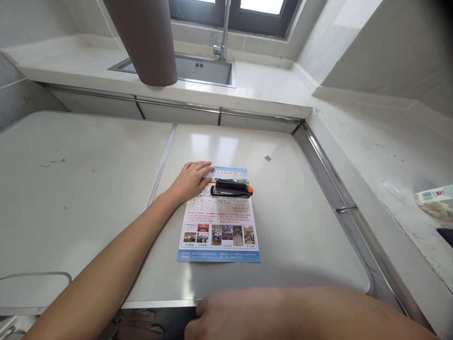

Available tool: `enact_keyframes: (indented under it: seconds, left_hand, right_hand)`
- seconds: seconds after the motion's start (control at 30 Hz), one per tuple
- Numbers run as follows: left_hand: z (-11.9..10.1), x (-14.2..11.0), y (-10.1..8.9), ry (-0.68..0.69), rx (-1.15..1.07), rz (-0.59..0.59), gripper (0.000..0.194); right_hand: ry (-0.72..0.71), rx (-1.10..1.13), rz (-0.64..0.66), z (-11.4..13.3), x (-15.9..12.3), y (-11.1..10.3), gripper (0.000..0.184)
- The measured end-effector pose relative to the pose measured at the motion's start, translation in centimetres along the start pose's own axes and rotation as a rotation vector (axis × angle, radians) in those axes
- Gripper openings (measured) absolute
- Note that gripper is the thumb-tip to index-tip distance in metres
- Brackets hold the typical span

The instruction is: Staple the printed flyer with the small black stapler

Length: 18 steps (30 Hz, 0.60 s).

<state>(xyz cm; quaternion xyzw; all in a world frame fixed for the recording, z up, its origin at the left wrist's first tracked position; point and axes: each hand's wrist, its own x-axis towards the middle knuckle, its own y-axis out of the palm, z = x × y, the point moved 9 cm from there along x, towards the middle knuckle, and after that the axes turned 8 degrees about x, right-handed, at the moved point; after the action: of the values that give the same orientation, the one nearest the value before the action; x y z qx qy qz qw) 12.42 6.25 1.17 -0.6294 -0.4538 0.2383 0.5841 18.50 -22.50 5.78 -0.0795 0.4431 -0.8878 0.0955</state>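
Observation:
A printed flyer [219, 226] with a blue border lies flat on a steel worktop [290, 222]. A black stapler [230, 188] with an orange end lies across the flyer's top part. My left hand [193, 180] rests flat on the flyer's top left corner, fingers stretched out beside the stapler and holding nothing. My right hand [226, 316] is at the bottom edge of the view, near the worktop's front edge; it is blurred and its fingers are curled under, so I cannot make out whether it holds anything.
A sink [191, 70] with a tap [222, 33] sits at the back under a window. A brown cylinder [146, 40] hangs in front of it. A small pair of staples [268, 158] lies on the steel. A wrapped packet [437, 200] lies on the right counter.

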Motion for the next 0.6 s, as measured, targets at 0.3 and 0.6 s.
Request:
enact_keyframes:
  seconds: [0.3,0.6]
  left_hand:
    - [-0.1,0.0,-0.5,0.032,-0.020,-0.044,0.032]
    - [0.3,0.3,-0.8,0.042,-0.117,-0.052,0.036]
  right_hand:
    - [0.474,-0.401,-1.010,-10.4,-16.2,-15.7,0.032]
    - [0.698,-0.336,-0.869,-15.5,-15.2,-11.8,0.047]
